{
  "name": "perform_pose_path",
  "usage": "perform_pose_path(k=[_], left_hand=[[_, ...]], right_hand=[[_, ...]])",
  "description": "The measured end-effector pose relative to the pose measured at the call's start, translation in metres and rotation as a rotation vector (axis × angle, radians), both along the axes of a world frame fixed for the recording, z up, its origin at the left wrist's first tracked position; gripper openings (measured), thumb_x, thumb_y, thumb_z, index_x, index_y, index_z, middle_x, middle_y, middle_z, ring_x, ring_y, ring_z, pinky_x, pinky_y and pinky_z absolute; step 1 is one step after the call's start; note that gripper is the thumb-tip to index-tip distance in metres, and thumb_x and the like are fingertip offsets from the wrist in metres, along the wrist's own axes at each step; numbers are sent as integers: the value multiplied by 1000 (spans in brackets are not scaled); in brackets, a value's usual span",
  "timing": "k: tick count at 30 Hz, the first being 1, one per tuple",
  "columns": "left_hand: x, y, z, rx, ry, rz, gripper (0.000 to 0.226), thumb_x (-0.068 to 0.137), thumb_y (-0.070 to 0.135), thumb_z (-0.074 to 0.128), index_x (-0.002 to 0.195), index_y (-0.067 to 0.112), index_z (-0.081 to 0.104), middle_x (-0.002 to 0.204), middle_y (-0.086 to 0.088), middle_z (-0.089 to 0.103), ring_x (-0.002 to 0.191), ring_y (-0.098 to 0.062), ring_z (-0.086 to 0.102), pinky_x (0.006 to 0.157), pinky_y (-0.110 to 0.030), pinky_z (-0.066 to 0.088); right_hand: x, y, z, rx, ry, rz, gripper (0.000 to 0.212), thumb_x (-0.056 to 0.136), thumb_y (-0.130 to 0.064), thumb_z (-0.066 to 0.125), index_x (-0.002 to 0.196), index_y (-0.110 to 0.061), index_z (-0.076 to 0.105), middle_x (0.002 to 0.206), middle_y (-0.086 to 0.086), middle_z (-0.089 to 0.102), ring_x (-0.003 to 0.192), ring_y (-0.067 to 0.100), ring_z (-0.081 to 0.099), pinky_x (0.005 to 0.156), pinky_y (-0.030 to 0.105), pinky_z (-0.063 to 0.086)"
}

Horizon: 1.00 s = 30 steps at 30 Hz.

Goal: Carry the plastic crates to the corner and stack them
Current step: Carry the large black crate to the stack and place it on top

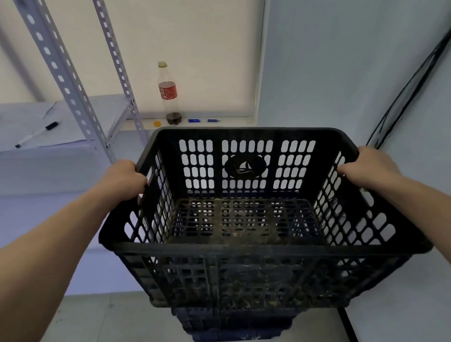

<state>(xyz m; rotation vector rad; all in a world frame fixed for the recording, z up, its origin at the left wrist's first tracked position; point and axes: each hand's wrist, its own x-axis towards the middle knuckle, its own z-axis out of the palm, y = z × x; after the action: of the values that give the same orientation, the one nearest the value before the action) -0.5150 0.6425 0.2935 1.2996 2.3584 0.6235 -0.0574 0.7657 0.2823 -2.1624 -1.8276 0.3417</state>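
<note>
Holding the black crate (252, 252) up in the air, with the left hand (124, 180) and right hand (367, 166) curled tight on its two side edges. Hanging right above the bottom crate (237, 329). Probably just needing a straight drop down.

black slotted crate (250, 223) w/ sailboat logo, dark blue crate (237, 329) below, red-label bottle (168, 94), grey perforated shelf posts (57, 68)

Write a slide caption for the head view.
Left hand and right hand hold a black crate by its rim above a second crate.
</note>
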Motion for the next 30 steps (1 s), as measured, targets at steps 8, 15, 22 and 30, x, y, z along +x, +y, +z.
perform_pose_path(k=[8,15,22,30], left_hand=[[-7,1,-11,7,53,-3,12,86,6,58,91,-3,66,88,-24,67,81,-39,64,72,-37,51],[-13,9,-13,-3,39,40,14,87,4,58,97,-4,64,93,-27,67,85,-43,66,77,-44,57],[-10,39,-4,-41,131,2,14,88,4,59,96,-5,65,88,-24,64,78,-37,60,67,-35,43],[-15,35,-8,-16,103,-3,17,87,10,58,95,-3,67,87,-23,70,79,-39,68,74,-41,57]], right_hand=[[-8,13,7,11,118,-3,23,80,-31,68,80,-8,70,72,14,71,71,33,69,65,35,54],[-19,27,2,17,9,69,23,81,-35,71,90,-14,66,79,4,62,81,32,60,62,33,38],[-12,34,-3,-4,-54,53,37,80,-43,70,96,-11,62,87,9,65,77,30,60,64,34,43],[-17,40,1,14,39,-9,34,79,-41,68,83,-7,67,79,12,69,70,29,62,57,31,43]])
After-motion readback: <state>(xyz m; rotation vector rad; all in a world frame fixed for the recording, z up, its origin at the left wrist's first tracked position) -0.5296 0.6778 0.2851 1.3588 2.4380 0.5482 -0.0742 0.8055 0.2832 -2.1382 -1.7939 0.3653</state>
